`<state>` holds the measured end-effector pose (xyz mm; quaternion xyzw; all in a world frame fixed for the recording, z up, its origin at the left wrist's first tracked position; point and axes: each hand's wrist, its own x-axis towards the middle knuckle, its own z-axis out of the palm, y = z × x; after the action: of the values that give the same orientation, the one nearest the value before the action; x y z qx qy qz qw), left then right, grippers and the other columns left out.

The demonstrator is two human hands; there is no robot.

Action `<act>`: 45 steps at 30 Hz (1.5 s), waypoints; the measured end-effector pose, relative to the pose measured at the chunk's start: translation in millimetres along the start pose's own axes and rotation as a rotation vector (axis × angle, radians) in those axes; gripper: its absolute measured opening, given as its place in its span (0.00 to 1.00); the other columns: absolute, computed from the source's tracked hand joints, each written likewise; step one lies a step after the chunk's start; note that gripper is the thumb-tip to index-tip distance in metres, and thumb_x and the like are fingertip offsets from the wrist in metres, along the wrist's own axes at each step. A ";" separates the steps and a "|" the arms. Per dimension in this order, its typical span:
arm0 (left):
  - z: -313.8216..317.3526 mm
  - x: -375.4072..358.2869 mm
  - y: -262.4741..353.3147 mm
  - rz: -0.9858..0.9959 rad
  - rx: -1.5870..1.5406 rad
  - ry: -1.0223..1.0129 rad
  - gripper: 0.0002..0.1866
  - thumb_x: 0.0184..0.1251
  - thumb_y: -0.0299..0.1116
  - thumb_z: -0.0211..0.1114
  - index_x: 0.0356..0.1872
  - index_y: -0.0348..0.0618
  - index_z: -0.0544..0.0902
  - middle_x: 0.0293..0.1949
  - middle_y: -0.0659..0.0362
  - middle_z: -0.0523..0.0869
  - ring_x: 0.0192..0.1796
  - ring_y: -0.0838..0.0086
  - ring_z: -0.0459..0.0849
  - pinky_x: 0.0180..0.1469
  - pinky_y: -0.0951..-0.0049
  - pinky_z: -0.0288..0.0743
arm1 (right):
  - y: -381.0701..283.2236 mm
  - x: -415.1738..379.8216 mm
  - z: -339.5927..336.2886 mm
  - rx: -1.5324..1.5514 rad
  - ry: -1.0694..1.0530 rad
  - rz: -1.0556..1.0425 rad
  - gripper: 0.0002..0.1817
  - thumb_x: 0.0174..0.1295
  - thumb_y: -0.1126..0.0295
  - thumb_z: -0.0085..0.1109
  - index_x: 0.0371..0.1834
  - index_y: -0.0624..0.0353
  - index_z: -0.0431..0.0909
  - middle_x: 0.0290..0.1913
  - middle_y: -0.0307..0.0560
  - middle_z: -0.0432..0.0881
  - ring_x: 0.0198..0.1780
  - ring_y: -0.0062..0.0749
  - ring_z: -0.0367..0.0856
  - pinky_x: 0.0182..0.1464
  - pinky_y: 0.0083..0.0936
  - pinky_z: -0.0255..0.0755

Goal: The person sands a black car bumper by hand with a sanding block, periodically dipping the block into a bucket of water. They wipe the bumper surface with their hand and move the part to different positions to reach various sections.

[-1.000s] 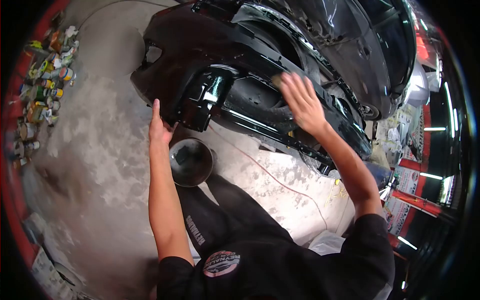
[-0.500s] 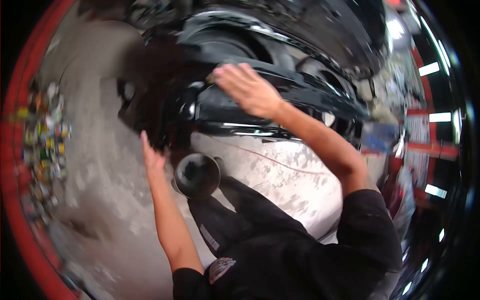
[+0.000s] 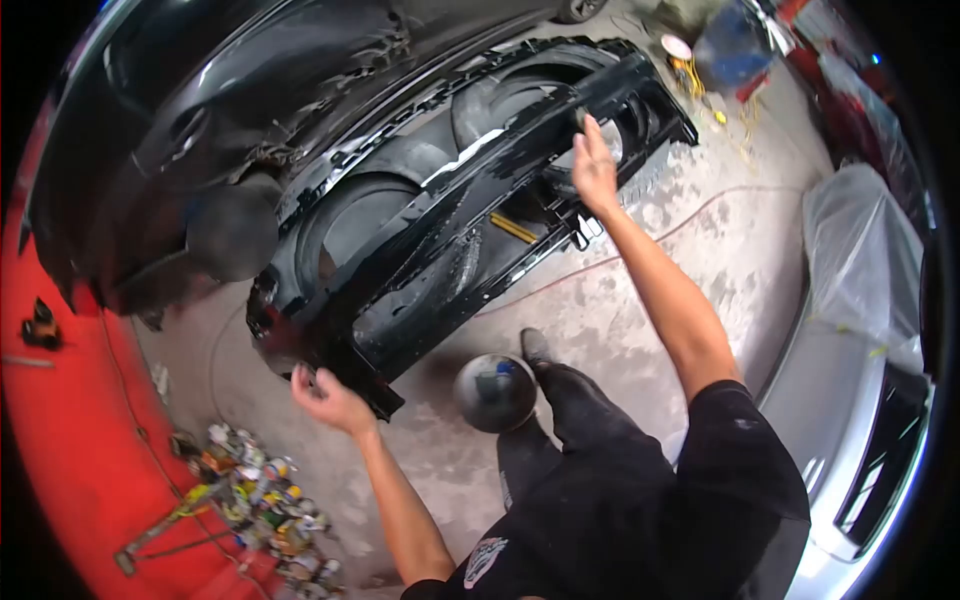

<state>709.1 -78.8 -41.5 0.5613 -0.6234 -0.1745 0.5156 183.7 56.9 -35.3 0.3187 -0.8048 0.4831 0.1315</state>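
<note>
A long black car bumper (image 3: 410, 325) with large openings rests slantwise over black tyres (image 3: 360, 225). My left hand (image 3: 335, 400) is at its lower left end, fingers slightly bent and apart, fingertips close by the corner. Farther along, my right hand (image 3: 597, 178) reaches over the upper right part with its fingers stretched out. A small dull patch shows at the right fingertips, and I cannot tell whether it is something held. A yellow strip (image 3: 513, 227) lies within one opening of the bumper.
A dark car (image 3: 290, 80) stands beyond the bumper. Near my feet is a dark round-topped object (image 3: 496, 392). Many small cans and bottles (image 3: 265, 490) crowd the lower left floor by a red surface (image 3: 70, 450). A silver car (image 3: 840, 440) with plastic sheeting (image 3: 865, 260) stands right.
The view has swung, so the bumper now shows whole and at a slant. My right hand has moved along towards its far right end; my left hand is now by the near left corner.
</note>
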 end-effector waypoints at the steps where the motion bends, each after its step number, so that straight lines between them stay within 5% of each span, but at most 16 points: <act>1: 23.9 14.6 56.4 0.024 -0.142 -0.160 0.17 0.76 0.25 0.65 0.63 0.35 0.83 0.61 0.49 0.86 0.62 0.60 0.83 0.68 0.60 0.76 | -10.2 3.8 18.4 -0.028 0.050 0.077 0.28 0.87 0.62 0.43 0.78 0.73 0.70 0.80 0.70 0.71 0.83 0.58 0.67 0.85 0.39 0.57; 3: 84.4 43.2 122.6 0.396 -0.047 -0.411 0.15 0.78 0.29 0.66 0.60 0.34 0.86 0.61 0.44 0.87 0.66 0.52 0.84 0.71 0.58 0.74 | -44.0 -19.4 76.7 -0.149 0.123 0.112 0.30 0.85 0.62 0.40 0.80 0.77 0.65 0.83 0.75 0.63 0.86 0.64 0.58 0.88 0.46 0.49; 5: 154.5 58.8 153.7 0.480 0.010 -0.678 0.21 0.84 0.40 0.63 0.62 0.32 0.86 0.61 0.39 0.88 0.66 0.45 0.84 0.71 0.54 0.74 | -108.0 -66.4 124.8 -0.420 -0.049 0.147 0.39 0.82 0.60 0.44 0.87 0.74 0.48 0.89 0.74 0.44 0.90 0.69 0.41 0.89 0.55 0.39; 7: 207.0 54.4 162.8 0.387 0.167 -0.875 0.26 0.88 0.49 0.53 0.57 0.33 0.88 0.52 0.37 0.90 0.59 0.39 0.86 0.61 0.46 0.78 | -133.7 -98.9 119.8 0.001 -0.059 0.139 0.41 0.83 0.59 0.49 0.88 0.73 0.46 0.90 0.72 0.41 0.90 0.69 0.36 0.88 0.60 0.35; 9: 216.7 42.2 168.3 0.493 0.511 -0.892 0.26 0.88 0.49 0.51 0.48 0.36 0.89 0.47 0.42 0.91 0.53 0.41 0.87 0.55 0.43 0.78 | -102.5 -69.3 103.6 -0.087 -0.026 0.137 0.41 0.84 0.58 0.47 0.88 0.73 0.45 0.90 0.73 0.41 0.90 0.68 0.37 0.89 0.59 0.35; 13: 219.9 33.0 154.9 0.565 0.486 -0.744 0.25 0.88 0.47 0.50 0.42 0.39 0.89 0.43 0.47 0.91 0.48 0.46 0.87 0.50 0.43 0.78 | 5.7 48.0 56.2 -0.110 0.086 0.288 0.36 0.88 0.57 0.36 0.86 0.78 0.48 0.89 0.76 0.44 0.90 0.68 0.40 0.89 0.54 0.37; 17: 226.7 23.0 164.3 0.588 0.501 -0.641 0.24 0.88 0.45 0.50 0.41 0.40 0.89 0.42 0.49 0.91 0.46 0.50 0.87 0.49 0.48 0.79 | -79.1 -33.0 84.8 -0.237 -0.075 0.162 0.42 0.83 0.58 0.49 0.86 0.79 0.47 0.87 0.82 0.42 0.88 0.79 0.39 0.88 0.60 0.41; 19: 226.7 20.0 163.0 0.576 0.511 -0.642 0.23 0.87 0.45 0.51 0.41 0.39 0.88 0.41 0.49 0.91 0.45 0.50 0.87 0.49 0.48 0.79 | -98.6 -64.2 81.2 0.055 -0.143 0.103 0.44 0.80 0.60 0.55 0.86 0.80 0.45 0.87 0.82 0.42 0.88 0.80 0.39 0.88 0.61 0.41; 21: 223.7 24.3 155.9 0.552 0.453 -0.636 0.22 0.87 0.44 0.52 0.40 0.39 0.88 0.38 0.49 0.90 0.44 0.50 0.87 0.47 0.48 0.79 | -54.6 -17.8 74.3 -0.217 -0.087 0.106 0.42 0.82 0.58 0.51 0.86 0.79 0.47 0.87 0.82 0.43 0.88 0.78 0.40 0.88 0.60 0.40; 24: 228.6 24.5 153.2 0.603 0.564 -0.621 0.21 0.87 0.43 0.53 0.40 0.39 0.89 0.36 0.48 0.89 0.43 0.49 0.87 0.45 0.48 0.79 | 28.0 71.1 50.3 -0.122 0.113 0.361 0.38 0.86 0.59 0.41 0.85 0.80 0.47 0.87 0.82 0.44 0.89 0.75 0.41 0.88 0.59 0.41; 30: 229.3 24.2 150.5 0.608 0.475 -0.630 0.22 0.87 0.43 0.53 0.40 0.39 0.89 0.36 0.46 0.89 0.41 0.48 0.87 0.44 0.48 0.79 | -110.9 -67.4 65.0 0.138 -0.173 0.070 0.46 0.73 0.64 0.63 0.84 0.81 0.50 0.87 0.81 0.47 0.87 0.80 0.43 0.86 0.64 0.48; 33: 226.8 28.0 147.5 0.571 0.443 -0.674 0.24 0.87 0.46 0.51 0.43 0.37 0.89 0.38 0.42 0.90 0.42 0.43 0.88 0.46 0.46 0.78 | -68.5 -18.7 50.8 -0.133 -0.232 0.051 0.42 0.78 0.58 0.57 0.84 0.78 0.55 0.86 0.78 0.51 0.88 0.75 0.48 0.86 0.62 0.47; 37: 228.3 22.3 154.2 0.551 0.488 -0.635 0.24 0.87 0.46 0.52 0.44 0.38 0.90 0.36 0.43 0.89 0.42 0.44 0.88 0.46 0.46 0.78 | -23.3 45.1 62.5 -0.139 0.140 0.192 0.39 0.80 0.62 0.52 0.84 0.79 0.53 0.86 0.79 0.50 0.89 0.72 0.44 0.87 0.61 0.45; 41: 229.8 22.2 150.6 0.566 0.456 -0.615 0.24 0.87 0.46 0.52 0.46 0.39 0.91 0.37 0.44 0.90 0.42 0.45 0.88 0.46 0.47 0.79 | -122.7 -83.0 85.8 0.045 -0.165 0.054 0.45 0.76 0.62 0.60 0.83 0.84 0.50 0.86 0.84 0.44 0.88 0.79 0.43 0.85 0.65 0.49; 43: 228.0 25.7 150.9 0.575 0.475 -0.647 0.24 0.87 0.46 0.51 0.46 0.38 0.91 0.38 0.44 0.90 0.43 0.45 0.89 0.46 0.47 0.79 | -110.5 -77.9 75.2 -0.024 -0.259 0.031 0.45 0.78 0.57 0.57 0.82 0.84 0.51 0.86 0.85 0.46 0.88 0.79 0.43 0.87 0.62 0.46; 45: 222.2 28.0 145.0 0.561 0.497 -0.671 0.24 0.87 0.46 0.51 0.47 0.38 0.91 0.39 0.45 0.91 0.43 0.45 0.89 0.47 0.47 0.79 | -60.8 -19.6 68.3 -0.255 -0.071 0.117 0.43 0.81 0.56 0.53 0.84 0.82 0.49 0.86 0.84 0.45 0.88 0.77 0.44 0.87 0.60 0.44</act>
<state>451.8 -138.9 -4.0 0.3910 -0.9044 -0.0465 0.1646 244.2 -14.4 -37.4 0.2688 -0.8810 0.3722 0.1140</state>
